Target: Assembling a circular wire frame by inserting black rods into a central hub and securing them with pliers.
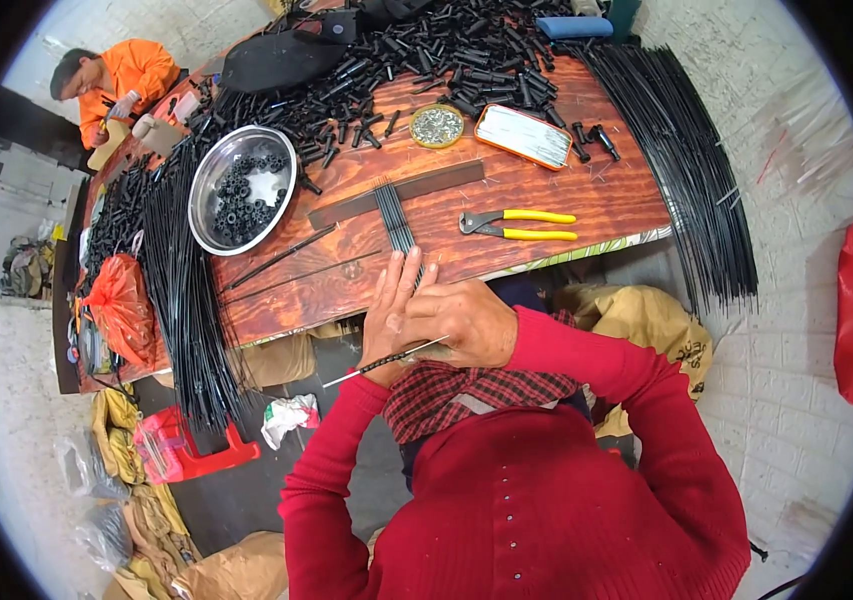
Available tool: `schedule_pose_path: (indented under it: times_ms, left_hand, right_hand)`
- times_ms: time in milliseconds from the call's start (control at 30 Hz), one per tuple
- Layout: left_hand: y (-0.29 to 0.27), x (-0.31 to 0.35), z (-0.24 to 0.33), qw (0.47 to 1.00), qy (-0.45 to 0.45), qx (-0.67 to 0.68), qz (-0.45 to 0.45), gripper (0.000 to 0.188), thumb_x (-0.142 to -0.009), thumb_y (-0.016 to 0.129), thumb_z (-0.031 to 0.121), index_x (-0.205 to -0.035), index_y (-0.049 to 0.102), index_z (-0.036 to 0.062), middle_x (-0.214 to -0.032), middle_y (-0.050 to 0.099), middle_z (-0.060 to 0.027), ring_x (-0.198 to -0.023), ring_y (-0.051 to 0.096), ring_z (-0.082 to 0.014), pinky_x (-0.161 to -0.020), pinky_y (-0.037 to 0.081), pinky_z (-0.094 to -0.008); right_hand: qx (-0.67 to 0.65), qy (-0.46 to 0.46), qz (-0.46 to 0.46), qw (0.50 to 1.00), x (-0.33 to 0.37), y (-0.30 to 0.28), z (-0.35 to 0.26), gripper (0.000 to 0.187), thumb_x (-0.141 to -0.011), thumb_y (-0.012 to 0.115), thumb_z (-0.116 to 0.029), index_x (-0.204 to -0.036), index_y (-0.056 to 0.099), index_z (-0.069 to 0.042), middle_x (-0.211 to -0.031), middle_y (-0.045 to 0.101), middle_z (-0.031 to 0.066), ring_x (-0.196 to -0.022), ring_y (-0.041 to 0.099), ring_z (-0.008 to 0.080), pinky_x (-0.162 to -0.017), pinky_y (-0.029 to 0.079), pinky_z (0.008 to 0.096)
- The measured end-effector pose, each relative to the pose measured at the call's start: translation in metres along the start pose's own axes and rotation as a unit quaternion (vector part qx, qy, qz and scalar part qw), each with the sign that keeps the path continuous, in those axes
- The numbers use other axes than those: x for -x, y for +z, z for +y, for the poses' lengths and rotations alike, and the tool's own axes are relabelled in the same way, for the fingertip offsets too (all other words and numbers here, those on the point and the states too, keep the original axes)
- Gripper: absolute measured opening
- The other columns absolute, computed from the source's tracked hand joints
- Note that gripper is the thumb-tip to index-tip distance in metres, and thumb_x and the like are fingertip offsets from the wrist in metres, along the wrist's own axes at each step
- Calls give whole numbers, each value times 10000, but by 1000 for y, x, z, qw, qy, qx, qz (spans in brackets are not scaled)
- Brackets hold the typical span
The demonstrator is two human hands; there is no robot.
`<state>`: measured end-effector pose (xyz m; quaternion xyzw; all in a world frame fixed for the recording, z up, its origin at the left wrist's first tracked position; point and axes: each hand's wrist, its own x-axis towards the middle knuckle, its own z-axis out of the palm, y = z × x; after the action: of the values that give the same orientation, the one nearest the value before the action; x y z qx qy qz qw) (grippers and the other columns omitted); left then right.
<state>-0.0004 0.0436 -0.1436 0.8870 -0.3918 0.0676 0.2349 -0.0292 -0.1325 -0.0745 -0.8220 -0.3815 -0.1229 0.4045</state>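
Several thin black rods [389, 215] lie side by side, their far ends over a dark flat bar [439, 183]. My left hand [383, 312] lies on their near ends, fingers stretched out flat along them. Across it rests my right hand [464, 322], its fingers bent over the back of the left. A thin metal rod with a dark, wound-looking middle [386, 360] slants by the right hand's fingers, above my left wrist; the right hand seems to grip it, though the grip is partly hidden. Yellow-handled pincers [536, 225] lie right of the rods.
A steel bowl [196, 215] holds black ring-shaped parts. Long black rods hang over the table edge at left [191, 300] and right [686, 170]. Behind are a round tin [436, 142], an orange-rimmed tray [516, 165] and heaped black parts [466, 65]. A person in orange [136, 70] works far left.
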Motion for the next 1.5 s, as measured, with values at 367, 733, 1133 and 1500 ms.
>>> schedule_pose_path:
  times_ms: [367, 733, 1133, 1500]
  left_hand:
    - [1, 9, -14, 999, -11, 2, -33, 538, -970, 412, 311, -1473, 454, 124, -1601, 277, -95, -1485, 230, -316, -1173, 243, -495]
    - [-1, 7, -14, 992, -39, 116, -41, 723, -999, 142, 527, -1475, 437, 70, -1589, 304, -108, -1497, 204, -296, -1197, 160, -459]
    - [-12, -2, 5, 1000, -17, 3, -2, 692, -853, 677, 415, -1415, 488, 57, -1522, 398, -158, -1426, 345, -367, -1141, 315, -470]
    - [-14, -3, 8, 1000, -20, -10, -6, 720, -846, 662, 452, -1414, 479, 48, -1520, 393, -174, -1422, 347, -376, -1137, 320, -489]
  right_hand:
    - [-23, -35, -22, 999, -11, 6, -5, 252, -724, 765, -230, -933, 688, -113, -924, 649, 39, -895, 649, 237, -710, 532, 371]
    - [-7, -22, -74, 997, -3, 3, 2, 257, -694, 744, -152, -941, 690, -107, -1009, 644, 63, -889, 655, 268, -670, 543, 387]
    - [120, 58, -70, 989, 8, -68, 68, 283, -796, 703, -205, -1067, 668, -131, -969, 626, 76, -911, 620, 288, -762, 523, 405]
    - [391, 290, 51, 872, -8, -117, 205, 112, -791, 668, -110, -885, 730, -102, -916, 671, 109, -878, 667, 302, -792, 535, 431]
